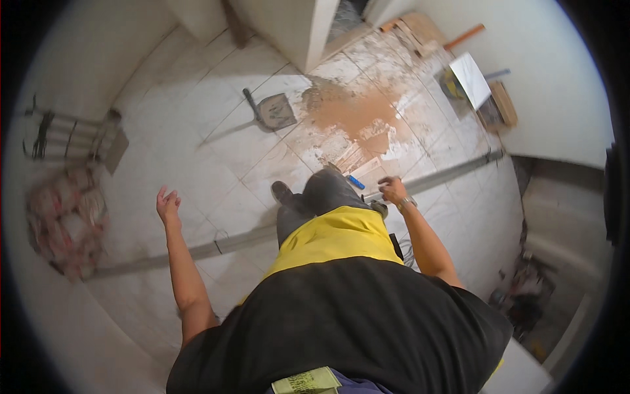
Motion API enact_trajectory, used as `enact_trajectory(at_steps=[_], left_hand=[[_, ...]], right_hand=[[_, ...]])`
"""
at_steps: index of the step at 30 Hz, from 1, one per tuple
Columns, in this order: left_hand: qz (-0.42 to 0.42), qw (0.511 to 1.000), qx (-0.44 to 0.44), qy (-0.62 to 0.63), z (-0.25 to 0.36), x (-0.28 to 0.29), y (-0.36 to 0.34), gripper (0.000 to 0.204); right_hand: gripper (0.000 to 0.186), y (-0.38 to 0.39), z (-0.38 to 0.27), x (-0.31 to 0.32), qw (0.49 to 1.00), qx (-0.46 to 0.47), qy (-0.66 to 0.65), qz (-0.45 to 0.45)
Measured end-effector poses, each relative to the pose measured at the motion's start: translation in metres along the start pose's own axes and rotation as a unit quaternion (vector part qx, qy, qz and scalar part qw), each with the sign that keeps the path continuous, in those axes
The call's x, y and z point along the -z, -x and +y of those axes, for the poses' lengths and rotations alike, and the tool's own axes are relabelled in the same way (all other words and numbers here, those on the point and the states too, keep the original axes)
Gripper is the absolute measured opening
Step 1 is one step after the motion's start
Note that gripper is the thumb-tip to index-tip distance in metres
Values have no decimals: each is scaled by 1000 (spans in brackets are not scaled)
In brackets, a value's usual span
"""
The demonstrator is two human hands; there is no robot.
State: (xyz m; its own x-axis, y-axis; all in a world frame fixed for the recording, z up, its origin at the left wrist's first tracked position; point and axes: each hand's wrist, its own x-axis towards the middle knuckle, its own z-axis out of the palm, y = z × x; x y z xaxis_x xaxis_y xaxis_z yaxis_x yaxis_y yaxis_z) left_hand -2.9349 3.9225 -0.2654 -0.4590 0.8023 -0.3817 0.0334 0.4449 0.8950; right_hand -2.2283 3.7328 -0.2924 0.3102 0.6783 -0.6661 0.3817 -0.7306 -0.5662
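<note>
My left hand point(168, 206) hangs in the air at the left, fingers apart and holding nothing. My right hand point(393, 190), with a watch point(407, 203) at the wrist, is in front of me at the right. Its fingers are loosely bent and apart, with nothing visible in them. Nearest to it is a small blue object point(356, 182), perhaps a tool handle, on a pale flat piece point(369, 168). Beyond lies a patch of orange-brown powder point(357, 115) on the tiled floor. A dustpan point(276, 111) with a dark handle rests left of the powder.
A long grey bar point(453, 176) crosses the floor at my feet. At the left stand a metal rack-like frame point(65, 138) and a heap of reddish bags point(67, 223). A white panel point(470, 80) and brown box point(502, 105) stand by the right wall. A doorway point(344, 20) opens ahead.
</note>
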Motion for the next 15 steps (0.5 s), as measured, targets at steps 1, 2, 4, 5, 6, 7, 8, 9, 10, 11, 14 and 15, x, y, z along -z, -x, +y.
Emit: enact_trajectory(at_steps=[1, 2, 4, 5, 6, 7, 8, 9, 10, 11, 14, 15], left_hand=[[-20, 1000, -5, -23, 24, -16, -19, 46], [-60, 997, 25, -42, 23, -25, -22, 41], [-120, 981, 109, -103, -2, -35, -48, 28], [-190, 963, 81, -172, -16, -57, -42, 26], [-258, 933, 117, -224, -13, -101, -24, 25], [-328, 903, 113, -255, -14, -125, -9, 24], [-397, 866, 108, -285, -13, -144, 4, 24], [-443, 822, 31, -356, -18, -152, 13, 25], [-475, 771, -50, -420, -25, -162, 12, 27], [-474, 763, -69, -433, -19, -185, 32, 28], [-488, 707, -149, -489, 47, -197, 58, 33], [-488, 681, -213, -503, 62, -204, 53, 36]], right_hand=[[26, -6, -14, -17, 995, 70, 69, 24], [28, 0, -30, -23, 991, 89, 101, 18], [33, 4, -80, -46, 988, 100, 118, -4], [36, 5, -98, -55, 990, 81, 115, -17], [33, 3, -105, -65, 989, 88, 117, -4], [31, 1, -115, -75, 987, 109, 122, -6], [30, -5, -113, -96, 985, 154, 77, 3], [30, -17, -116, -110, 978, 205, 32, 15], [30, -30, -135, -107, 977, 212, 23, 25], [31, -37, -147, -112, 976, 202, 67, -37], [33, -31, -183, -134, 970, 165, 130, -122], [34, -37, -191, -132, 959, 158, 182, -146]])
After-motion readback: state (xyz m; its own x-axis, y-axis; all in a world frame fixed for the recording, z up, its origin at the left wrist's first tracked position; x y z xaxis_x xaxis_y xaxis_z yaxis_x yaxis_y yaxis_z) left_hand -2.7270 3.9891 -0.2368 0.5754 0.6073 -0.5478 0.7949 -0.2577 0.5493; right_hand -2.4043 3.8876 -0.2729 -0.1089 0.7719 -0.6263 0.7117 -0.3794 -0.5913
